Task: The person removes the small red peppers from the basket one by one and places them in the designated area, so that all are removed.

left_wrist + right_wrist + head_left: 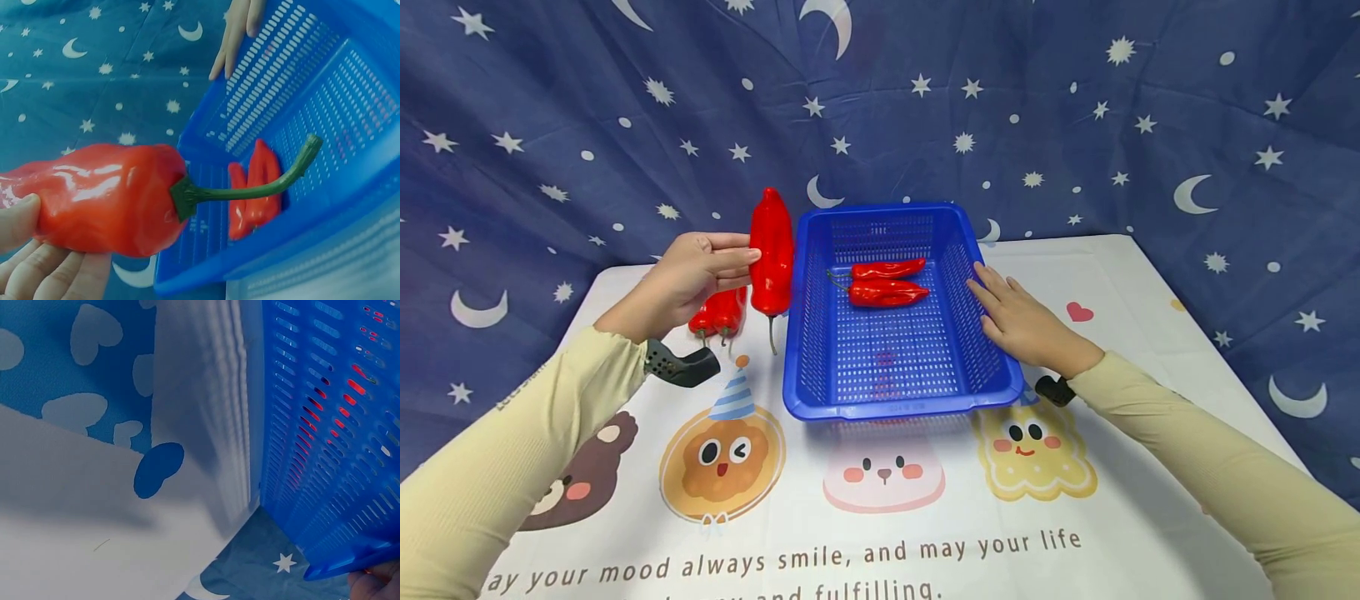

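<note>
My left hand (700,271) pinches a large red pepper (771,254) between thumb and fingers, holding it up just left of the blue basket (898,410), stem downward. In the left wrist view the held pepper (119,200) shows its green stem pointing toward the basket (206,269). Two red peppers (887,292) lie inside the basket near its back. My right hand (1026,321) rests on the basket's right rim with fingers extended; in the right wrist view only some fingertips show at the basket's lower corner.
More red peppers (727,312) lie on the table left of the basket, partly hidden behind my left hand. A white cloth (880,533) with cartoon figures and lettering covers the table. Behind it hangs a dark blue curtain (910,117) with stars and moons.
</note>
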Motion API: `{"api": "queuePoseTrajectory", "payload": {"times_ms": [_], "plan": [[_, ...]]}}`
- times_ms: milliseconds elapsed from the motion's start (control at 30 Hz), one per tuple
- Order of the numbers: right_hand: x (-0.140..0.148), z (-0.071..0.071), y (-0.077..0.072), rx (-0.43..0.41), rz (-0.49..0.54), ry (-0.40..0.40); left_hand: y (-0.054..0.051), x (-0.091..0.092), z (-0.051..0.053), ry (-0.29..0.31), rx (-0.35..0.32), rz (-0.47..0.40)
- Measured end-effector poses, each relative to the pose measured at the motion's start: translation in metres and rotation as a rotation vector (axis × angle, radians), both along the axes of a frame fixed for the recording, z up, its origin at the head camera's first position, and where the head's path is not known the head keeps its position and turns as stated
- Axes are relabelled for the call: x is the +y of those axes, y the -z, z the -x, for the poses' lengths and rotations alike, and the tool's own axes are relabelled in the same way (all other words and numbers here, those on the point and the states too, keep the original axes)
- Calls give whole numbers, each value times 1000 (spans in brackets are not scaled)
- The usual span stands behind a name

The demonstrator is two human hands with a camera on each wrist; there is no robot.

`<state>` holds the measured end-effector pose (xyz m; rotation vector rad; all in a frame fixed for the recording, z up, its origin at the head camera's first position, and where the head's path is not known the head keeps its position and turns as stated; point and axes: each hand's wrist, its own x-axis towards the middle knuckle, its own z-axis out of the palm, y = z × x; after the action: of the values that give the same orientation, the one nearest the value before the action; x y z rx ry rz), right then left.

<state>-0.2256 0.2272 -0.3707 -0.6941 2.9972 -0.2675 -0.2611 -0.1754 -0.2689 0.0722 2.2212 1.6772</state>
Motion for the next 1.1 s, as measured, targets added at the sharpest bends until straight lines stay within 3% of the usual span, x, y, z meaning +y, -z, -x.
{"api": "queuePoseTrajectory", "payload": {"times_ms": [400,467,667,900,1100], "plan": [[1,1,2,-4,-2,6,12,-31,5,-68,-5,84],[1,1,2,-2,-3,5,14,-35,6,-74,-10,77],[1,2,2,1,5,2,19,-45,11,-103,-68,-91],[2,2,3,-4,14,4,25,-58,15,-127,-56,17],[2,1,2,-2,13,4,31,-70,18,-149,-79,-31]]}}
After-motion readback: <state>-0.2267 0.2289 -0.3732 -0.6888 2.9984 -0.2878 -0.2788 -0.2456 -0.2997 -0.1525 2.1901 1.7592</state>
